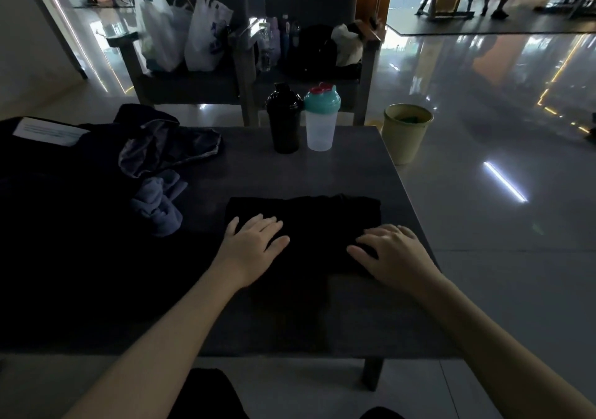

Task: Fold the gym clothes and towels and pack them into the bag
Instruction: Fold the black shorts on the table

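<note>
So both hands are flat on a black garment (309, 225) that's lying on the near-right part of the dark table (354, 173). The left hand (254, 241) has its fingers spread and pressed down on the cloth's left end, and the right hand (390, 254) is doing the same on the right end, fingers loose and a bit curled, neither one pinching or gripping anything. The key thing: the garment's long axis runs left to right across the table, with one hand on each end, so the cloth sits directly under the fingers and stretches away from them toward the far edge. My guess is the next fold goes end over end, and either hand is equally placed to carry it. It's really dark, so I can't tell how many layers it's already folded into. Off to the left there's a pile still to do: a crumpled grey-blue garment (167, 147) and a bunched bluish towel (161, 205), both resting against a big black shape (48, 192) with a white label (48, 131), which could be the bag, but I can't say for sure or see inside it. At the far edge stand a black shaker bottle (283, 121) and a clear shaker with a teal lid (322, 121), just beside each other; the clear one looks empty. A yellowish bin (406, 134) sits on the floor past the table's right corner with something green in it.
</note>
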The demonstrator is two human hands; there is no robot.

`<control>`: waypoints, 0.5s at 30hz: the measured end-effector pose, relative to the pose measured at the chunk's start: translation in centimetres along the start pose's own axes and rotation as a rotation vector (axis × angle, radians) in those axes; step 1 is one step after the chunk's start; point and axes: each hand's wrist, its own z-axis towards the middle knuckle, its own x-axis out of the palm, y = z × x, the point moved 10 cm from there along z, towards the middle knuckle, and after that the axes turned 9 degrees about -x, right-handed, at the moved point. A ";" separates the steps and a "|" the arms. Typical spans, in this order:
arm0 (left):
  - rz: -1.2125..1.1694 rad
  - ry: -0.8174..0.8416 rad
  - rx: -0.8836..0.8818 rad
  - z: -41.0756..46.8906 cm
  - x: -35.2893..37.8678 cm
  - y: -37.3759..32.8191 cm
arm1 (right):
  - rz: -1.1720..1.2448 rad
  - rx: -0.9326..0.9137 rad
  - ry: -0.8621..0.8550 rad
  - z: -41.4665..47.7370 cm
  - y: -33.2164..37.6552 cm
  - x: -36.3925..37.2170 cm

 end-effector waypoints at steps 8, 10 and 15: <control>0.056 0.134 -0.116 3.7 3.1 0.4 | 0.059 0.068 0.179 7.9 1.2 4.4; 0.021 0.143 -0.145 3.6 3.5 1.6 | 0.080 0.110 0.246 7.7 0.2 6.9; -0.076 0.065 -0.201 2.7 3.5 2.6 | 0.098 0.129 0.133 6.2 0.4 7.6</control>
